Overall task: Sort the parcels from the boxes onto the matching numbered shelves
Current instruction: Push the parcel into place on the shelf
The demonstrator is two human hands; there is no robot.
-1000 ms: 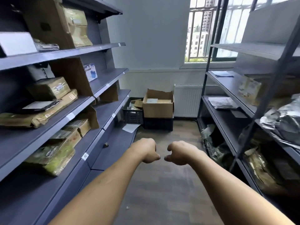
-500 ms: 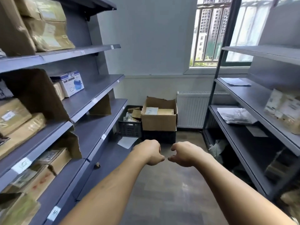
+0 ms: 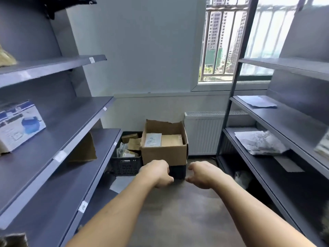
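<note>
The left hand (image 3: 156, 172) and right hand (image 3: 203, 175) hover loosely curled and empty, with the cardboard box (image 3: 163, 155) just beyond them.

L hand (image 3: 157, 173), R hand (image 3: 203, 174) (both curled), box (image 3: 164, 154)

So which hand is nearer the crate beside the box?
Left. The left hand hovers just right of the crate; the right hand is farther right, past the box.

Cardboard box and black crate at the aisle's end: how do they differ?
The cardboard box is brown with solid walls; the black crate has lattice walls. The cardboard box stands higher, on a dark base; the black crate sits lower, beside it. Both are open-topped and hold parcels.
</note>
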